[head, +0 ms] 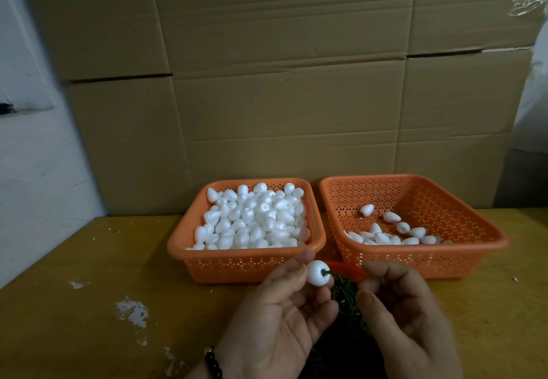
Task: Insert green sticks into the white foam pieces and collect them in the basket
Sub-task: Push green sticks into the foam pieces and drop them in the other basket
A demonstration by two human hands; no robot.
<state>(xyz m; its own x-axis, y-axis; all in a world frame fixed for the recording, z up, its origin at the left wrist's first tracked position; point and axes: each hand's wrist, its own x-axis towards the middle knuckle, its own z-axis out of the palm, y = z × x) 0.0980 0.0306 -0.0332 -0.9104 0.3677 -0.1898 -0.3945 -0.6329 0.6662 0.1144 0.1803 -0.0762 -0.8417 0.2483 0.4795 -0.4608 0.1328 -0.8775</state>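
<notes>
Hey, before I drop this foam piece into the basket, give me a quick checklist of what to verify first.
1. Foam piece held by left hand: ok.
2. Green stick in the foam: ok; depth cannot tell.
3. Right hand off the stick: cannot tell.
4. Right basket has room: ok.
5. Left basket stocked with foam: ok.

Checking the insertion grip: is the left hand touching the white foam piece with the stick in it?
Touching. The head view shows the left hand pinching the foam piece between its fingertips; the green stick pokes out.
</notes>
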